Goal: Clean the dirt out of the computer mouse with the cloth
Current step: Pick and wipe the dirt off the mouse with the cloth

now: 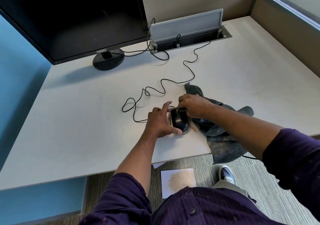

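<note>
bare table (pixel 78 112) lies open left of the mouse (pixel 179 120); its looping cable (pixel 155 89) crosses behind, and the cloth (pixel 223 138) crowds the right.

The computer mouse (pixel 179 120) is black plastic with a glossy, smooth shell, and the grey cloth (pixel 223 138) looks like soft, matt terry fabric. The desk (pixel 86 120) has a smooth, matt off-white top, with gritty tan dirt (pixel 245 129) beside the mouse. The monitor screen (pixel 72 16) is dark and slightly shiny.

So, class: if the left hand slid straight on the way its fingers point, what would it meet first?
Probably the right hand, at the front of the mouse just beyond the left hand's fingertips; depth is uncertain.
</note>
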